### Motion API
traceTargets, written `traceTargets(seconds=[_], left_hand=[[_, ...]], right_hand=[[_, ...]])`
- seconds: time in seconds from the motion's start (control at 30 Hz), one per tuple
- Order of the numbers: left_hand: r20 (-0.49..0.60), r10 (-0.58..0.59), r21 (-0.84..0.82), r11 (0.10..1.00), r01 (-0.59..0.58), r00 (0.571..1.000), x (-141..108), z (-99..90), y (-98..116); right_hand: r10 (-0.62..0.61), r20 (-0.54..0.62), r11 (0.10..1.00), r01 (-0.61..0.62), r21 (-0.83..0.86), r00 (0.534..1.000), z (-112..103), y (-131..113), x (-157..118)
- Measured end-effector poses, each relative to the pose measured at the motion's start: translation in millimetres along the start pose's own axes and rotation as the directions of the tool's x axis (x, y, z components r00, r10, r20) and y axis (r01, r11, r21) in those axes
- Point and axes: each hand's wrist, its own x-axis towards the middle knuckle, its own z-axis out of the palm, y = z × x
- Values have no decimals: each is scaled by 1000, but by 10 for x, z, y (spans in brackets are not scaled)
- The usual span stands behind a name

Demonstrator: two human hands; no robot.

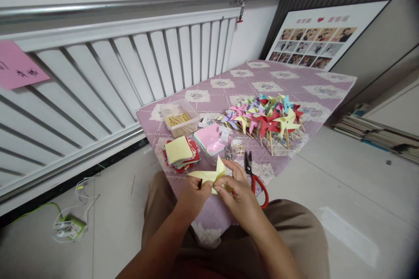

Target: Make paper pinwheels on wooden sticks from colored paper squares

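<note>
Above the near edge of the table, a yellow paper pinwheel (209, 176) is pinched between both hands. My left hand (194, 196) grips it from the left, thumb at its centre. From the right, my right hand (237, 187) closes thumb and finger at that same centre; any small part there is too hidden to make out. Just right of my hand lie scissors (257, 181) with red handles. Left of the pinwheel sits a stack of coloured paper squares (179, 150), a yellow one on top. Pink paper (208, 138) lies behind the pinwheel.
A clear plastic box (180, 117) holds thin wooden sticks. Many finished pinwheels (270, 120) on sticks are heaped at the right. A small round container (238, 147) stands near the pink paper. The radiator (137, 65) borders the table; a power strip (72, 227) lies on the floor.
</note>
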Motion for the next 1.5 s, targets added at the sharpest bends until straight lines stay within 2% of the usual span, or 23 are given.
traceTargets(seconds=[0.1, 0.33, 0.53, 0.73, 0.9, 1.03, 1.23, 1.4, 1.5], left_hand=[[54, 64, -81, 995, -59, 997, -13, -14, 56], [1, 68, 64, 996, -68, 998, -45, -34, 106], [-30, 113, 81, 991, -111, 993, -34, -20, 119], [-33, 116, 25, 993, -115, 993, -27, -16, 113], [-22, 107, 50, 993, -106, 994, -21, -19, 86], [1, 119, 30, 992, -119, 993, -25, -24, 60], [6, 159, 58, 986, -159, 987, -37, -39, 52], [21, 132, 55, 990, -133, 991, -42, -36, 38], [9, 169, 119, 978, -169, 986, -48, -35, 23]], right_hand=[[56, 20, 995, -57, 79, 998, -19, -35, 4], [277, 90, 911, -291, 291, 957, 11, -59, 2], [338, 20, 851, -315, 419, 941, 97, -35, 0], [471, 33, 744, -417, 522, 882, 203, 19, -53], [453, -25, 721, -350, 598, 891, 251, 36, -34], [466, 101, 624, -407, 667, 879, 200, -14, 0], [435, 244, 592, -479, 648, 867, 93, -28, -11], [420, 284, 580, -496, 646, 862, 105, 37, -55], [431, 303, 554, -515, 654, 850, 103, 43, -67]])
